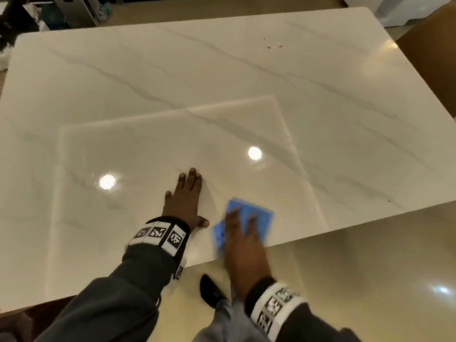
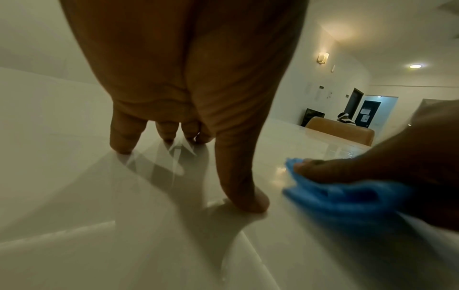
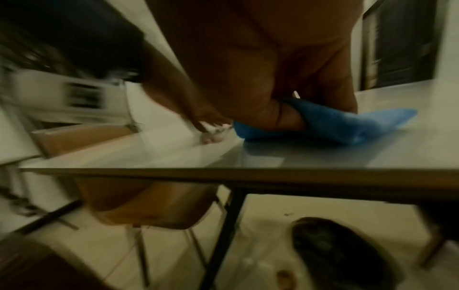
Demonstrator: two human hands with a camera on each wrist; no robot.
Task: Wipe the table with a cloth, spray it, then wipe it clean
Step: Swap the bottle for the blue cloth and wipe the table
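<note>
A glossy white marble table (image 1: 222, 82) fills the head view. My left hand (image 1: 186, 197) lies flat on it near the front edge, fingers spread and straight, holding nothing; its fingertips (image 2: 124, 145) touch the surface. Just to its right, my right hand (image 1: 243, 233) presses flat on a blue cloth (image 1: 259, 213) at the table's front edge, blurred by motion. The cloth (image 2: 347, 198) bunches under the right hand (image 2: 410, 157), and the cloth (image 3: 335, 123) spreads out from beneath the right hand (image 3: 285, 109). No spray bottle shows in any view.
Crumbs (image 1: 272, 43) lie at the table's far right. A brown chair (image 1: 434, 58) stands at the right side, another chair (image 3: 149, 206) under the front edge. My dark shoe (image 1: 209, 290) is on the tiled floor. Ceiling lights reflect off the tabletop (image 1: 254, 153).
</note>
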